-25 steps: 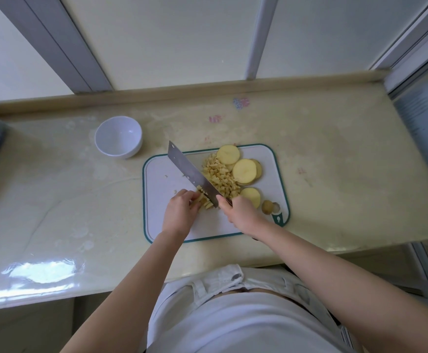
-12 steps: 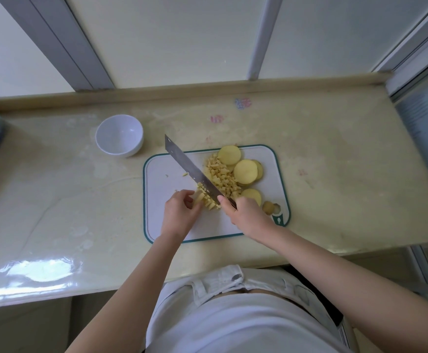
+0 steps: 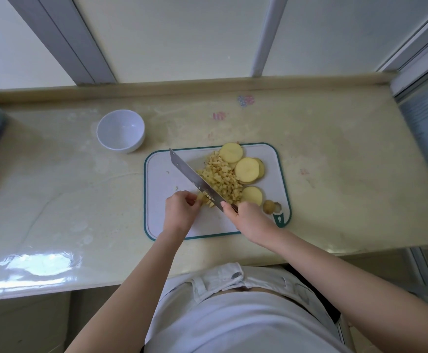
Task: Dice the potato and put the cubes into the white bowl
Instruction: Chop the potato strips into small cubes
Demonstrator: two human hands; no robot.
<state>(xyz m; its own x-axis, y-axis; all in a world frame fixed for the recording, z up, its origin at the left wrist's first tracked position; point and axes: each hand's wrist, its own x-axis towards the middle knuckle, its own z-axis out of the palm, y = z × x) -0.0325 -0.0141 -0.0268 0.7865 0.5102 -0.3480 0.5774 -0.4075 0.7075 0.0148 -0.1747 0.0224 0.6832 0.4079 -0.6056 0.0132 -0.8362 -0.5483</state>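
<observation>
The counter (image 3: pixel 335 149) runs under both my hands, and the board (image 3: pixel 162 174) lies beneath them. The bowl (image 3: pixel 121 128) stands well beyond my left hand (image 3: pixel 181 212), off the board. My right hand (image 3: pixel 248 217) grips the knife (image 3: pixel 195 179). My left fingers curl, pinching potato strips (image 3: pixel 205 198) against the blade. Slices (image 3: pixel 247 169) and cubes (image 3: pixel 223 179) lie just beyond my right hand.
</observation>
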